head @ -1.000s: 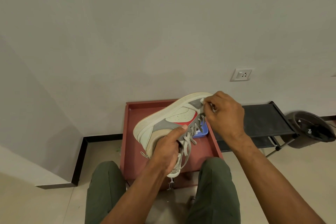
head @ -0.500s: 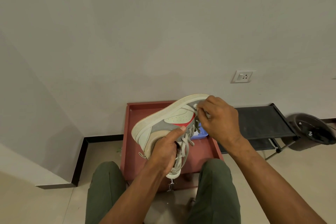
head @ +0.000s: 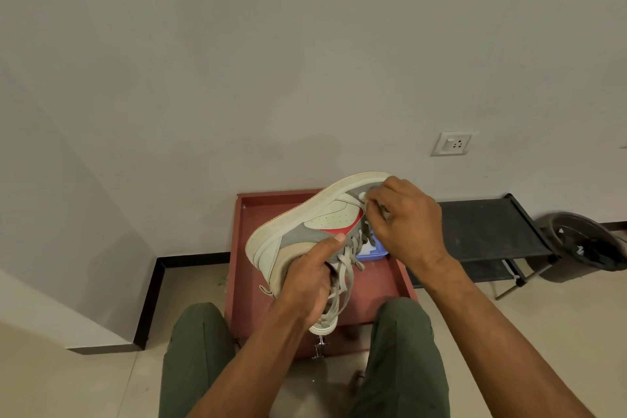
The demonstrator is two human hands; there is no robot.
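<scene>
One wide-angle camera rides on the person's head, facing forward and down. It looks close over the shoe (head: 325,217) at the red tray (head: 271,200); the wall (head: 305,61) fills the view behind the tray, and the knees (head: 200,332) flank its near end.

Olive-green trousers (head: 198,360), bare forearms (head: 509,343)

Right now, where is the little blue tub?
The blue tub sits in the red tray, right of centre in the head view, partly hidden behind the shoe and below the right hand.
</scene>
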